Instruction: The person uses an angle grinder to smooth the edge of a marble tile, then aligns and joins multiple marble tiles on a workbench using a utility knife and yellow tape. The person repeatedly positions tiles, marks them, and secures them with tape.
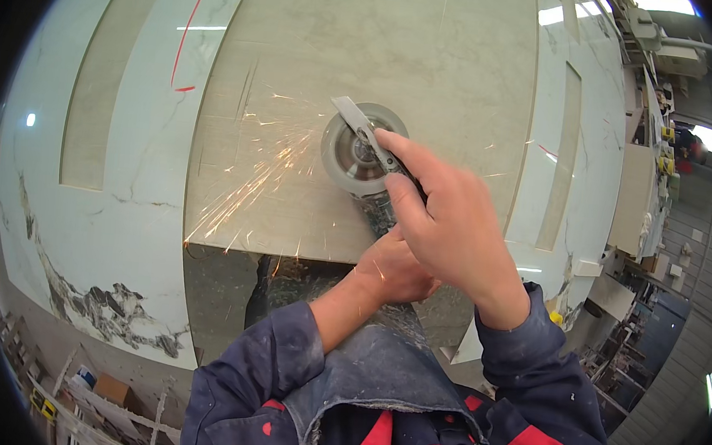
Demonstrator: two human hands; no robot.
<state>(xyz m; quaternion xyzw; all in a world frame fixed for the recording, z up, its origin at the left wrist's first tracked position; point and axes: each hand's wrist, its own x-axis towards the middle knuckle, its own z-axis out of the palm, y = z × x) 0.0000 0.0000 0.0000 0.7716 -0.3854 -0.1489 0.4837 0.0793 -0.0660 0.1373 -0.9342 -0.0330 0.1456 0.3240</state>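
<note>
My left hand (398,269) is wrapped round the dark body of an angle grinder (375,212), close to my front. Its round grey disc (339,168) faces up and looks blurred, as if spinning. In my right hand (457,218) is a knife-like tool (353,120) with a flat metal blade and a dark handle. Thumb and forefinger press along it. The blade lies across the disc, its tip reaching past the upper left rim. Orange sparks (267,178) fly from the disc toward the lower left. My fingers hide most of the handle.
Beneath the grinder lies a beige slab (303,43). White marble-patterned panels with cut-outs flank it, one on the left (138,230) and one on the right (597,183). Shelving (99,403) holding boxes stands at the lower left. Clutter and a tiled floor (690,332) show at the right.
</note>
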